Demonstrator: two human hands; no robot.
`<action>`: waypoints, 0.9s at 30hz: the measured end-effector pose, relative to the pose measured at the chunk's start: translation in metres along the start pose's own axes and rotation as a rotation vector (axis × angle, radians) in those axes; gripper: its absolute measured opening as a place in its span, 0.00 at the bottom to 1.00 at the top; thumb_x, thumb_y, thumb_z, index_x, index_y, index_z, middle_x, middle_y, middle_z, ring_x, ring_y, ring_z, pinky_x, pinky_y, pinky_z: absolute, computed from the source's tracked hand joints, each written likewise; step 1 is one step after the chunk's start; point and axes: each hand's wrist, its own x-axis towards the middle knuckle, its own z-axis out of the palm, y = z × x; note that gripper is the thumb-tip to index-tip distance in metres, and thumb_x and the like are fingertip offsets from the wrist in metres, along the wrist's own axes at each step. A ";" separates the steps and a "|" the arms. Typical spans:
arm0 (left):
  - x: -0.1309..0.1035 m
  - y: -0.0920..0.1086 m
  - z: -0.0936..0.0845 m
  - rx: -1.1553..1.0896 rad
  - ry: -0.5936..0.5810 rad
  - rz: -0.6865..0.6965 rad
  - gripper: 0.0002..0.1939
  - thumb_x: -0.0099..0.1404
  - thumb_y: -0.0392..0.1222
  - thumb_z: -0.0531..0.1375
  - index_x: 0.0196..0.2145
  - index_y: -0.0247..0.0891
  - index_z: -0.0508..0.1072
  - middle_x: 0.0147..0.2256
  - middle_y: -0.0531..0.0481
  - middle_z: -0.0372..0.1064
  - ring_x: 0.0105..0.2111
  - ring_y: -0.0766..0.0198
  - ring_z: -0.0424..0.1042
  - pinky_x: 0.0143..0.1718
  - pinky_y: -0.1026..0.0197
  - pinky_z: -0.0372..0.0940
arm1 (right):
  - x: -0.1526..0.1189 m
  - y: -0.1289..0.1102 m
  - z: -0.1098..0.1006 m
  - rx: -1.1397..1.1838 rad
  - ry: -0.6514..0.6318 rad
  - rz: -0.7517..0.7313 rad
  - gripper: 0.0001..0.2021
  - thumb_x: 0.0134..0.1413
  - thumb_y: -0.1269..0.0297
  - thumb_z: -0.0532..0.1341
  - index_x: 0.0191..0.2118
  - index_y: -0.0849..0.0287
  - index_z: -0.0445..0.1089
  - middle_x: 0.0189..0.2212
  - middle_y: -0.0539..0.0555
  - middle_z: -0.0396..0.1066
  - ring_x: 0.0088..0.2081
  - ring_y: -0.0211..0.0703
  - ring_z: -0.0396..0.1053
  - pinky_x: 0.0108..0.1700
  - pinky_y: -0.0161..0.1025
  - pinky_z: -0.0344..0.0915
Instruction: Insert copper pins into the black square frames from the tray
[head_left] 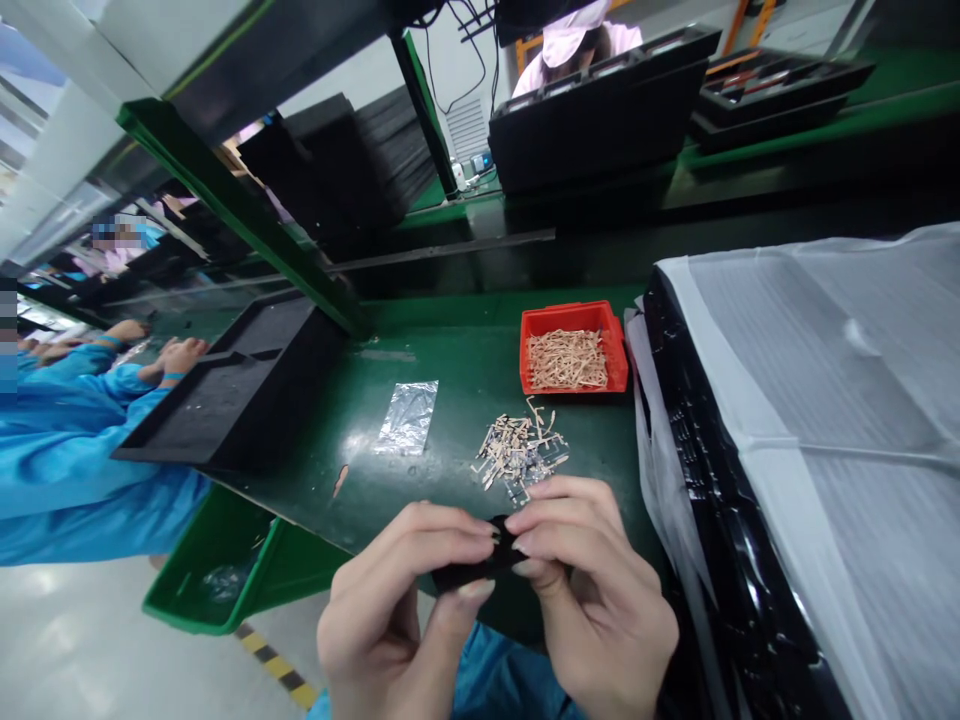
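Observation:
A small black part [465,574] is pinched between both of my hands above the table's front edge. My left hand [409,600] grips its left side with thumb and fingertips. On the other side, the fingertips of my right hand [600,590] press against it. My fingers cover much of the part, so its exact kind does not show. Just beyond my fingers lies a loose pile of small flat beige and silvery pieces [519,448]. Behind that pile stands a red bin [616,362] filled with many similar thin beige pieces [568,360].
A clear plastic bag [409,418] lies on the green table [457,350]. Black trays covered with white sheeting [832,350] stand close on the right. At left are a black tray [232,385], a green bin [202,605] and a co-worker's blue sleeve [82,480].

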 end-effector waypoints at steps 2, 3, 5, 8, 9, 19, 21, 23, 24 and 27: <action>-0.003 -0.001 -0.001 -0.003 -0.037 -0.016 0.10 0.66 0.26 0.65 0.42 0.37 0.81 0.37 0.50 0.82 0.38 0.63 0.82 0.39 0.66 0.78 | -0.003 -0.001 0.001 -0.067 0.024 -0.051 0.12 0.59 0.83 0.60 0.35 0.58 0.74 0.32 0.52 0.78 0.37 0.44 0.76 0.46 0.47 0.75; -0.004 -0.001 -0.001 -0.009 -0.047 -0.025 0.10 0.67 0.26 0.64 0.42 0.37 0.80 0.37 0.50 0.82 0.38 0.63 0.82 0.39 0.66 0.78 | -0.004 -0.002 0.003 -0.090 0.049 -0.065 0.12 0.59 0.84 0.60 0.35 0.59 0.74 0.31 0.52 0.78 0.36 0.44 0.76 0.45 0.47 0.75; -0.005 0.000 -0.001 -0.024 -0.057 -0.049 0.10 0.67 0.26 0.64 0.41 0.37 0.80 0.37 0.50 0.81 0.38 0.64 0.82 0.39 0.66 0.77 | -0.006 -0.004 0.006 -0.105 0.119 -0.072 0.14 0.57 0.85 0.58 0.33 0.59 0.74 0.30 0.52 0.76 0.35 0.43 0.74 0.43 0.46 0.74; -0.008 0.002 0.002 -0.080 -0.072 -0.072 0.10 0.68 0.26 0.64 0.42 0.37 0.81 0.37 0.50 0.81 0.37 0.64 0.82 0.38 0.67 0.77 | -0.006 -0.007 0.011 -0.040 0.209 -0.028 0.12 0.62 0.82 0.60 0.32 0.59 0.74 0.28 0.50 0.75 0.33 0.41 0.72 0.41 0.44 0.72; -0.008 0.003 0.004 -0.104 -0.078 -0.081 0.10 0.67 0.26 0.64 0.42 0.37 0.81 0.38 0.50 0.82 0.37 0.64 0.82 0.38 0.67 0.77 | -0.005 -0.007 0.012 0.004 0.238 0.000 0.10 0.65 0.78 0.62 0.32 0.58 0.73 0.26 0.49 0.74 0.32 0.41 0.71 0.40 0.43 0.71; -0.014 -0.003 0.022 -0.038 -0.020 -0.035 0.12 0.66 0.25 0.66 0.44 0.38 0.81 0.39 0.51 0.82 0.39 0.64 0.83 0.45 0.64 0.77 | -0.011 0.006 0.008 0.478 0.213 0.404 0.11 0.66 0.59 0.69 0.32 0.55 0.74 0.28 0.48 0.73 0.38 0.40 0.72 0.45 0.37 0.70; -0.015 -0.005 0.020 0.036 0.021 0.013 0.12 0.66 0.25 0.66 0.43 0.38 0.81 0.39 0.52 0.83 0.40 0.64 0.84 0.51 0.62 0.76 | -0.011 0.008 0.009 0.575 0.191 0.471 0.10 0.64 0.58 0.71 0.33 0.54 0.76 0.29 0.48 0.74 0.40 0.40 0.73 0.47 0.36 0.71; -0.015 -0.007 0.018 0.099 0.053 0.055 0.13 0.65 0.24 0.66 0.44 0.38 0.81 0.40 0.52 0.83 0.41 0.63 0.84 0.54 0.62 0.75 | -0.009 0.009 0.010 0.642 0.155 0.523 0.08 0.63 0.58 0.72 0.34 0.53 0.77 0.31 0.49 0.76 0.41 0.40 0.74 0.48 0.36 0.71; -0.015 -0.007 0.017 0.130 0.058 0.069 0.14 0.65 0.23 0.66 0.44 0.38 0.82 0.40 0.52 0.84 0.41 0.63 0.84 0.54 0.62 0.75 | -0.008 0.009 0.010 0.648 0.136 0.536 0.07 0.62 0.58 0.72 0.35 0.52 0.78 0.32 0.49 0.77 0.41 0.40 0.74 0.48 0.36 0.71; -0.011 -0.006 0.012 0.217 0.081 0.090 0.13 0.65 0.24 0.66 0.42 0.39 0.82 0.40 0.53 0.84 0.41 0.65 0.84 0.53 0.65 0.76 | -0.004 0.010 0.009 0.561 0.111 0.495 0.06 0.63 0.58 0.72 0.36 0.51 0.80 0.36 0.50 0.79 0.43 0.40 0.76 0.49 0.36 0.71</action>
